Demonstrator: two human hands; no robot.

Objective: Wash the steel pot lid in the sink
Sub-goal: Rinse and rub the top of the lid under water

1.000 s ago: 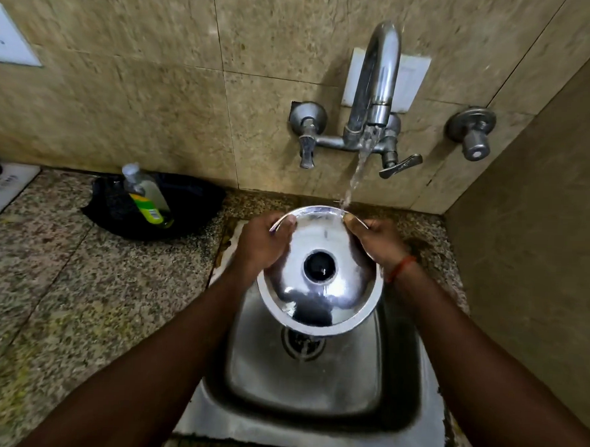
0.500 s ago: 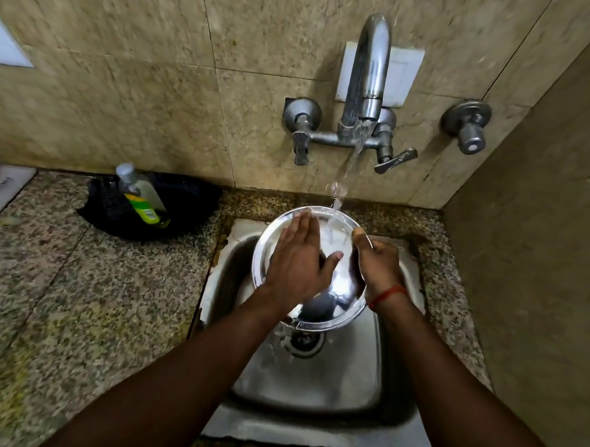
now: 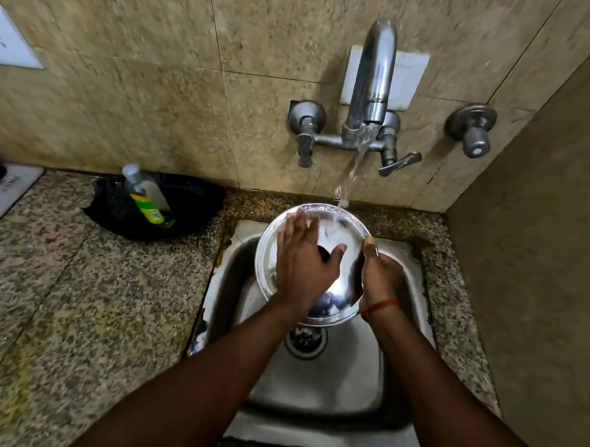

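The round steel pot lid (image 3: 346, 288) is held tilted over the steel sink (image 3: 318, 384), its top side with a black knob facing me. My right hand (image 3: 380, 276) grips the lid's right rim. My left hand (image 3: 302, 260) lies flat on the lid's top with fingers spread, covering most of the knob. Water from the wall tap (image 3: 372, 85) runs onto the lid's far edge.
A soap bottle (image 3: 147, 198) leans in a black bowl (image 3: 194, 203) on the granite counter (image 3: 67, 299) left of the sink. A separate wall valve (image 3: 472, 131) sits at the right. A tiled side wall closes the right. The sink drain (image 3: 304, 339) lies below the lid.
My left hand left the lid's left rim and now lies flat across its top. The right hand keeps its hold on the right rim.
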